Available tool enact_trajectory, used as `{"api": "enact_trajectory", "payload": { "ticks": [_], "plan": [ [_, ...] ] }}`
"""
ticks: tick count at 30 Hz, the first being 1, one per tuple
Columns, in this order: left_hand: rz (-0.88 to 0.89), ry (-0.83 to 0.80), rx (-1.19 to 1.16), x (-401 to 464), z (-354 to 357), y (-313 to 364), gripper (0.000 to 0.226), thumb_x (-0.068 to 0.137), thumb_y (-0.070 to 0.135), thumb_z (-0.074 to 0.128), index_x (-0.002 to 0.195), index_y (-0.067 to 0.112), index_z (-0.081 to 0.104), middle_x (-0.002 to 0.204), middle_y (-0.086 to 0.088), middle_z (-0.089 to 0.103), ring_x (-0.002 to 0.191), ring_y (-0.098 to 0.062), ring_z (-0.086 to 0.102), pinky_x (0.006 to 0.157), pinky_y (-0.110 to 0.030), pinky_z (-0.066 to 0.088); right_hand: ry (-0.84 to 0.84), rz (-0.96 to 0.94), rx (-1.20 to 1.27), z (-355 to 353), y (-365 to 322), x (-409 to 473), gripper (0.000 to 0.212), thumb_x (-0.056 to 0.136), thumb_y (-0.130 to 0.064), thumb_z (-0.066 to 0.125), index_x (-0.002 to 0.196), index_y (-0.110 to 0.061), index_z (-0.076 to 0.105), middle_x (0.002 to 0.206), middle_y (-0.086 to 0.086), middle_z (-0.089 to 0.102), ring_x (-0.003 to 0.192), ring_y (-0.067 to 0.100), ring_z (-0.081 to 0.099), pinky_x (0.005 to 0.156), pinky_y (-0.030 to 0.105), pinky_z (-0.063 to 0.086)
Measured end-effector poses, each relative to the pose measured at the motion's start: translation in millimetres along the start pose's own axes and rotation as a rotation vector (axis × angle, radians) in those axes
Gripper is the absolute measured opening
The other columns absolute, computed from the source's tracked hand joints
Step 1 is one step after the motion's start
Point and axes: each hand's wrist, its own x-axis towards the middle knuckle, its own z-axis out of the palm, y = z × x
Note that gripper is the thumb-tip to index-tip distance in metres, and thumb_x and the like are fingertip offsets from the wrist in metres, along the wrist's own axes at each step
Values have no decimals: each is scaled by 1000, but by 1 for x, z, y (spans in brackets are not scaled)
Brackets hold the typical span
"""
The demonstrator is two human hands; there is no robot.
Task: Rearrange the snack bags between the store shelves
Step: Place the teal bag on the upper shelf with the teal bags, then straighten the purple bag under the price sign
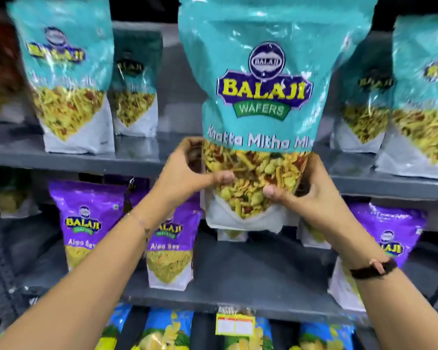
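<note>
Teal snack bag [261, 97], upright, long axis vertical; we clamp its lower corners, left hand [185, 173] and right hand [311, 195] level, equally near; it rises above our grip before the upper shelf [137, 160]; purple bags [86, 218] stand below.

Teal bag [263, 97], purple bags [86, 218]

Bare forearms, no sleeves; left wrist [137, 219] with thin thread-like band; right wrist [373, 269] with dark strap, small pinkish piece attached
</note>
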Motion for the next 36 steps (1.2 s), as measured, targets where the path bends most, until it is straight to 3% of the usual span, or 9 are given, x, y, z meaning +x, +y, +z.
{"api": "enact_trajectory", "payload": {
  "ticks": [6,10,13,18,22,25,29,33,36],
  "plan": [
    [33,86,-86,60,15,22,76,29,51,84,89,26,45,95,5,59,92,-11,58,82,-23,50,33,-64,-41,-16,-15,60,54,70,-36,66,114,-25,37,109,-14,53,99,-1,52,76,3,42],
    [26,134,-117,93,28,20,53,68,5,70,112,7,39,95,6,53,88,-4,53,72,-14,50,49,-58,-63,-20,-1,96,61,76,-28,65,126,-15,32,122,-2,49,114,11,47,97,25,40],
    [-5,138,-113,110,34,11,56,72,4,67,117,3,35,105,-2,52,83,2,51,64,-11,49,16,-14,-59,-19,12,114,59,76,-29,64,124,-17,32,119,-4,48,114,12,47,98,29,38],
    [-120,138,-96,122,38,-25,54,74,9,66,118,4,36,128,-15,50,105,-19,51,89,-31,44,-35,61,-22,-11,40,124,58,80,-30,60,127,-17,28,120,-4,47,110,9,46,93,23,37],
    [-98,116,-57,122,39,-31,54,76,14,65,120,6,35,119,-9,53,100,-14,50,76,-17,45,-69,110,-11,-11,48,128,72,78,-37,60,134,-17,20,130,-3,44,115,8,45,96,21,35],
    [-43,136,83,110,34,-33,59,76,18,65,125,10,34,117,0,46,112,-13,43,95,-26,39,86,98,-117,-4,48,110,98,66,-54,63,140,-17,9,149,4,28,134,16,30,112,30,25],
    [232,339,309,51,12,-48,43,79,19,62,119,14,46,121,3,51,116,-8,47,103,-18,33,370,-243,-272,28,46,38,63,79,-38,60,131,-16,32,131,-7,41,122,6,37,99,6,26],
    [353,521,523,-27,-17,-95,24,81,3,56,105,4,53,109,-2,53,105,-5,47,97,-8,32,205,-350,-311,83,86,-26,36,86,-40,45,114,-18,44,111,-8,46,104,8,45,94,12,32],
    [178,464,626,-72,-48,-152,24,80,0,56,103,2,53,106,-14,56,103,-15,46,96,-8,28,-70,-163,-349,126,129,-54,37,87,-45,40,115,-21,42,116,-7,50,105,9,43,95,5,25]
  ]
}}
